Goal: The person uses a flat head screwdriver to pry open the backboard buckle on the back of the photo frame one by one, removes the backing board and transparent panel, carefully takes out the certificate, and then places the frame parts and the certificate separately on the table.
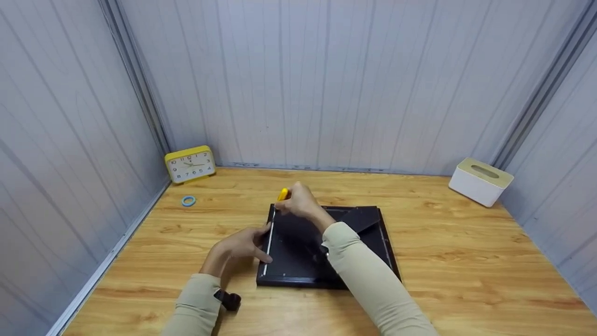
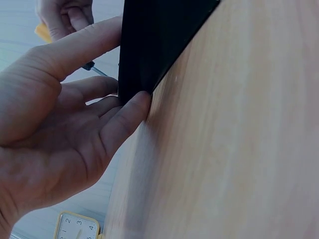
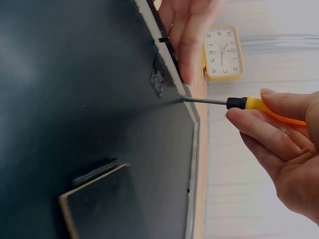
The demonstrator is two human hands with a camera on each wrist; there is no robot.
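A black picture frame [image 1: 294, 252] lies face down on the wooden table, its back and hinged stand [image 1: 361, 218] turned up. My left hand [image 1: 240, 243] grips the left edge, thumb on the back and fingers against the outer side, as the left wrist view shows. Near the far left corner, my right hand [image 1: 302, 201] holds a screwdriver [image 3: 246, 103] with a yellow and black handle. In the right wrist view its metal shaft reaches the inner rim of the frame, close to a small black hanger [image 3: 157, 79]. The exact tip contact is too small to tell.
A yellow clock [image 1: 191, 164] stands at the back left, with a light blue ring [image 1: 188, 201] in front of it. At the back right sits a white tissue box [image 1: 480, 182] with a wooden lid. Panel walls [image 1: 298, 84] enclose the table [image 1: 466, 261] behind and at both sides.
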